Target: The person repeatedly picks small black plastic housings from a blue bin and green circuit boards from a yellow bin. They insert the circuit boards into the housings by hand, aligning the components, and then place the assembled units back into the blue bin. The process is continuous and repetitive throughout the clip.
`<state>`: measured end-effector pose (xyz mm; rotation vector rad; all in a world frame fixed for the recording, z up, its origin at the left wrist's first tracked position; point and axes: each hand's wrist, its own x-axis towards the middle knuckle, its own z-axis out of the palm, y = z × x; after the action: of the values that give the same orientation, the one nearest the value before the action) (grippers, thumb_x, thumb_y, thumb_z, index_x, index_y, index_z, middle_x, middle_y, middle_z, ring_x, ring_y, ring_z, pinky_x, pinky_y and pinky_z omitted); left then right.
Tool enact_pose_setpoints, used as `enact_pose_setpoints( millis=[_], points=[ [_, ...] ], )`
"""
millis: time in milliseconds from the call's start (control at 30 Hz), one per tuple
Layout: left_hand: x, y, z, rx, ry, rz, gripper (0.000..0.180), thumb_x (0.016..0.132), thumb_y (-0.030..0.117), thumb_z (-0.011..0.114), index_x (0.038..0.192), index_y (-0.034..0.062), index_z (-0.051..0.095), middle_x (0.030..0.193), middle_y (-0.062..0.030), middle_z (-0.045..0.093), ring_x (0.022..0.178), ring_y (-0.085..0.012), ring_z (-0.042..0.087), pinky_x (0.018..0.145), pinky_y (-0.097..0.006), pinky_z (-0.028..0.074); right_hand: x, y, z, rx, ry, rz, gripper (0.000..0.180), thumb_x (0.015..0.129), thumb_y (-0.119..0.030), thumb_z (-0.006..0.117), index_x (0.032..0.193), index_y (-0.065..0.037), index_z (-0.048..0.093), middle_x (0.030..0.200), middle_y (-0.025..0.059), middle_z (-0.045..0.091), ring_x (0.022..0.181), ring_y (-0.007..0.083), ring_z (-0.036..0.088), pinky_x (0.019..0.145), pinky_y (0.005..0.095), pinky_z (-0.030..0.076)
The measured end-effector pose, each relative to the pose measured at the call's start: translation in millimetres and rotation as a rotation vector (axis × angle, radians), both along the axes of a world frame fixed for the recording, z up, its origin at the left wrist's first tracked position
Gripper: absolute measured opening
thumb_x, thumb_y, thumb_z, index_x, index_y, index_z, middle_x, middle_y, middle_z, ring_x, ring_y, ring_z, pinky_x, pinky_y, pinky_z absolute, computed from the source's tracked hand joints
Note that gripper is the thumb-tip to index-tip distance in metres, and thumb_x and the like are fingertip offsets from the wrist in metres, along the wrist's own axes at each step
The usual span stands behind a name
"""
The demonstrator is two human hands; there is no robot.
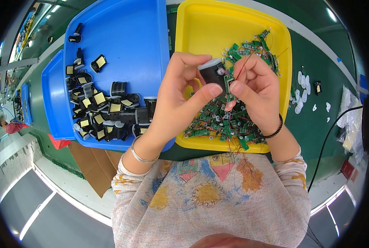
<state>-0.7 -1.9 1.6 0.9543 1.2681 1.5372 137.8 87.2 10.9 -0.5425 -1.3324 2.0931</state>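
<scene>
Above the yellow tray [205,29], my left hand [177,93] is closed around a black plastic housing [212,77] with a pale grey rim on its upper end. My right hand [257,89] pinches a small green circuit board [229,86] against the housing's right side. Thin red wires [243,68] rise from between the right fingers. A small round whitish part [221,71] shows near the top of the board. Whether the board sits inside the housing or only touches it, I cannot tell. Below my hands, many green circuit boards [234,128] with wires lie heaped in the tray.
On the left, a blue tray [126,37] holds many black housings [99,98], several with pale yellow patches. Another blue tray [52,95] stands beyond it. White oval pieces [303,84], a small black part [317,87], clear plastic bags [350,120] and a black cable [327,138] lie to the right.
</scene>
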Motion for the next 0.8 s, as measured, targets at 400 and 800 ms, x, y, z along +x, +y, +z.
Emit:
enact_pose_setpoints(
  millis=[400, 800],
  points=[
    [-2.0, 1.4, 3.0, 0.036, 0.293, 0.031, 0.037, 0.075, 0.008, 0.065, 0.107, -0.0002, 0.047, 0.079, -0.0092, 0.06, 0.064, -0.0127, 0.054, 0.057, -0.024, 0.042, -1.3, 2.1, -4.4, 0.09, -0.018, 0.002, 0.017, 0.076, 0.0, 0.063, 0.086, -0.002, 0.049, 0.074, 0.0022, 0.055, 0.062, 0.005, 0.055, 0.052, 0.0184, 0.049],
    [-11.0, -2.0, 11.8, -0.04, 0.458, -0.064, 0.04, 0.078, 0.006, 0.061, 0.114, 0.0, 0.044, 0.092, -0.0069, 0.059, 0.08, -0.0097, 0.053, 0.071, -0.023, 0.04, 0.7, 6.9, 0.6, -0.063, -0.134, 0.169, 0.013, 0.078, -0.004, 0.062, 0.085, 0.0, 0.051, 0.075, 0.0027, 0.055, 0.062, 0.0043, 0.054, 0.053, 0.0182, 0.049]
  ],
)
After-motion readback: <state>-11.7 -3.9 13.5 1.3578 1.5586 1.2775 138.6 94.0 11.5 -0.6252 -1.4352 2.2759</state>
